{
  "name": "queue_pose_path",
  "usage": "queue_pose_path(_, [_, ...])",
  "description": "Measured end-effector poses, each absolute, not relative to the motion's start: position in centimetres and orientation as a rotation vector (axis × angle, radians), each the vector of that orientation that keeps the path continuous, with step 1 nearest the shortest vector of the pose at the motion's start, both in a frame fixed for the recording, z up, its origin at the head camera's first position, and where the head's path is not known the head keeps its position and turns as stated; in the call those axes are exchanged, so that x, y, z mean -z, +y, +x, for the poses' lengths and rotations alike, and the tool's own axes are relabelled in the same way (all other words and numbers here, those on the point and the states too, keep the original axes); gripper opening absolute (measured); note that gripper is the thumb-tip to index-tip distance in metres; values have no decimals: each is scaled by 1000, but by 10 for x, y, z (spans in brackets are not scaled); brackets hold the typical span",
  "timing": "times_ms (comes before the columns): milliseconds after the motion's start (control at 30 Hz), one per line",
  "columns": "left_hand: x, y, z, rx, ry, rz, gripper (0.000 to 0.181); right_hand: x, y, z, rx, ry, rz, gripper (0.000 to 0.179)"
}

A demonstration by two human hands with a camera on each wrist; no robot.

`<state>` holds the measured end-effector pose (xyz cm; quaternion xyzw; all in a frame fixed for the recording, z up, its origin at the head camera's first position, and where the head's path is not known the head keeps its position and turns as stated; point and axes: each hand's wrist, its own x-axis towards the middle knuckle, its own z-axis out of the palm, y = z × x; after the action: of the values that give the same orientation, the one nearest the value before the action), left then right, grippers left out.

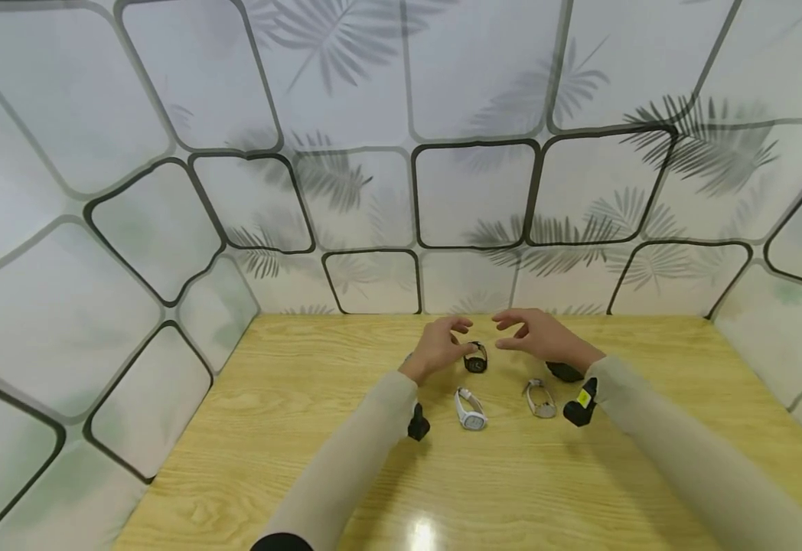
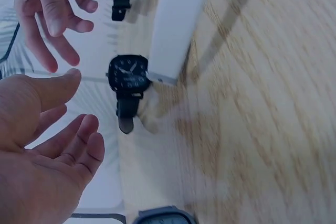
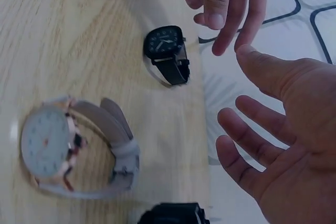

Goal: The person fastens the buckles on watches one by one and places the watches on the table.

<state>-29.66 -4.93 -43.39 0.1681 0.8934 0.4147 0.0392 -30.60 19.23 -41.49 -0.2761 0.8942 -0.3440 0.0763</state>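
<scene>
My left hand (image 1: 440, 346) and right hand (image 1: 539, 333) hover over the far part of the table, fingers loosely bent toward each other. Both are free of any object. Between and just below them lies a black wristwatch with a squarish dial (image 1: 475, 363), its strap curved behind it; the left wrist view shows its face (image 2: 128, 72) plainly. Closer to me sits a white wristwatch (image 1: 472, 419). Below my right hand rests a pale-strapped watch with a rose-gold case (image 3: 47, 140). A black watch (image 1: 564, 373) is partly covered by the right wrist.
The light wood table (image 1: 291, 428) meets a patterned curtain (image 1: 470, 191) at its back and sides. A grey-blue watch (image 2: 165, 217) shows partly at the bottom of the left wrist view. Black wrist-camera mounts (image 1: 580, 409) hang under both sleeves.
</scene>
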Motion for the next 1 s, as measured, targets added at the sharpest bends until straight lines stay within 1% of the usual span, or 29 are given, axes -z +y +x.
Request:
queue_pose_path(233, [427, -41, -292, -1336, 2747, 549, 37, 405, 212, -302, 989, 2762, -842, 53])
queue_pose_path(533, [427, -30, -289, -1358, 2739, 569, 35, 405, 227, -295, 992, 2834, -800, 47])
queue_pose_path(767, [426, -12, -288, -1382, 2703, 630, 39, 409, 246, -289, 1024, 2940, -730, 42])
queue_pose_path(900, [426, 4, -286, -1381, 2671, 666, 43, 408, 261, -283, 1035, 2945, -699, 43])
queue_pose_path(1000, [428, 15, -285, -1355, 2649, 682, 46, 409, 272, -279, 1031, 2930, -675, 48])
